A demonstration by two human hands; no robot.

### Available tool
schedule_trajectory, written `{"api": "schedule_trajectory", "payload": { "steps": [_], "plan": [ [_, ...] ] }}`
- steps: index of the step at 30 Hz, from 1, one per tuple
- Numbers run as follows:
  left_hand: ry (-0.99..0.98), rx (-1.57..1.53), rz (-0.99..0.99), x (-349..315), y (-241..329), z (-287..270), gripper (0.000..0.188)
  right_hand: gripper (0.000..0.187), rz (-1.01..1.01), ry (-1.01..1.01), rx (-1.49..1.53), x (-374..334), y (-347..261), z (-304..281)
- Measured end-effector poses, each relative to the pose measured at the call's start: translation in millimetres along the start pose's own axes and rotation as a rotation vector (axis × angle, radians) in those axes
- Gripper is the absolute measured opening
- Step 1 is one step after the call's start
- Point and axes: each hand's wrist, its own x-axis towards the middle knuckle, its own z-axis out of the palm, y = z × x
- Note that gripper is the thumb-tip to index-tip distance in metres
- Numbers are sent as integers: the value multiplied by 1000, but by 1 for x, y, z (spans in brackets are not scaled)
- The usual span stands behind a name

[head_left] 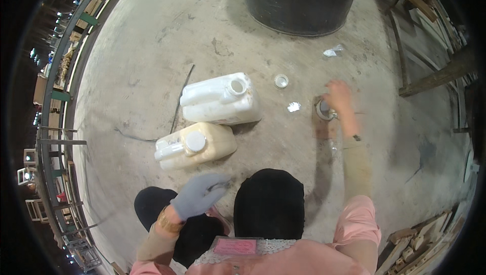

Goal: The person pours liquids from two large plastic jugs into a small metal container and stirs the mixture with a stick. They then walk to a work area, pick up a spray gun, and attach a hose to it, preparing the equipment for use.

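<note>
My right hand (pixel 339 96), bare and smeared by motion, reaches over a small round container (pixel 324 109). Its fingers look apart, and contact with the container's rim is unclear. Beneath the container lies a flat reddish-brown piece (pixel 324 132). In a grey glove, my left hand (pixel 199 195) hovers above my left leg, fingers stretched out with nothing visible in them. Ahead of it lies a yellowish plastic jug (pixel 220 141) with a white cap. Beyond that one is a whiter plastic jug (pixel 207 95), its round mouth uncapped.
A loose round lid (pixel 281 81) and a crumpled silvery scrap (pixel 294 107) rest on the concrete floor. Farther off stand a large black tub (pixel 298 6) and a clear plastic scrap (pixel 332 51). Wooden beams (pixel 435 78) line the right; wood pieces (pixel 417 244) pile at lower right.
</note>
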Motion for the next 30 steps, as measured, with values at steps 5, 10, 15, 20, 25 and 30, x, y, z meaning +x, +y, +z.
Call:
{"api": "schedule_trajectory", "payload": {
  "steps": [5,10,15,20,25,30],
  "plan": [
    [211,-124,-207,-48,23,-35,27,49,-34,21,123,37,-86,71],
    [549,-271,-247,-85,11,-56,28,55,32,94,195,68,-103,93],
    [649,-192,-175,-81,-19,-77,29,55,-179,6,419,84,-83,51],
    [671,-50,-202,-91,-30,-95,27,55,-454,-334,577,45,-167,-46],
    [601,-38,-4,-35,-35,-102,23,56,-158,-108,242,48,-85,11],
    [552,-30,-45,-43,-64,-98,27,60,118,-321,156,8,-66,40]
  ]
}}
